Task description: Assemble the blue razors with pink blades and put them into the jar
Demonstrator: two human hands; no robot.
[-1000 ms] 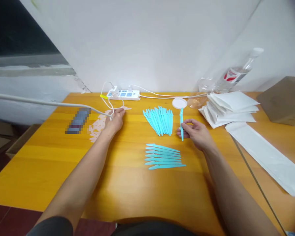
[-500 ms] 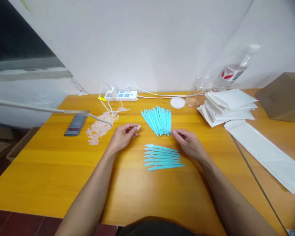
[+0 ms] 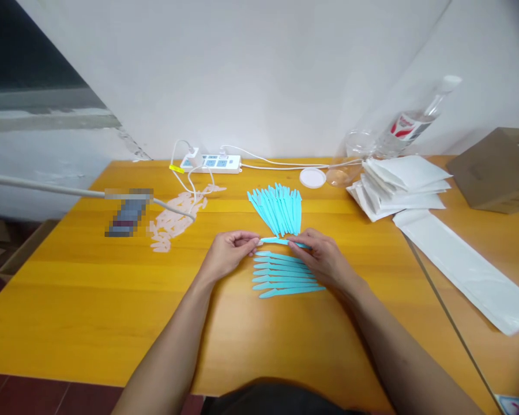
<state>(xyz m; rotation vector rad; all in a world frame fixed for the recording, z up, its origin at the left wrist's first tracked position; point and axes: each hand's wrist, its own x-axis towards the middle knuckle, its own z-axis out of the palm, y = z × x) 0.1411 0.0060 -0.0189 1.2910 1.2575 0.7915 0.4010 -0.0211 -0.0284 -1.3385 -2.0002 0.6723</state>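
Note:
Between my hands a slim turquoise eyebrow razor (image 3: 277, 241) lies crosswise. My right hand (image 3: 328, 259) pinches its right part. My left hand (image 3: 229, 253) is closed at the razor's left tip, on a small whitish cap (image 3: 260, 242) mostly hidden by the fingers. Just beyond lies a fanned pile of turquoise razors (image 3: 279, 207). Nearer to me, several more razors (image 3: 285, 274) form a neat row, tips to the left; my right hand covers some of their right ends. Over to the left, pale pinkish caps (image 3: 177, 216) are scattered on the table.
A power strip (image 3: 216, 163) with white cables stands by the wall. A cable crosses the left side over a blurred phone-like object (image 3: 128, 213). To the right are a round white lid (image 3: 312, 178), a clear bottle (image 3: 406, 129), white padded envelopes (image 3: 402, 184) and a cardboard box (image 3: 497, 170).
My right hand has drawn a razor from the pile toward me. My left hand has moved right and nearer, bringing the cap to the razor's tip.

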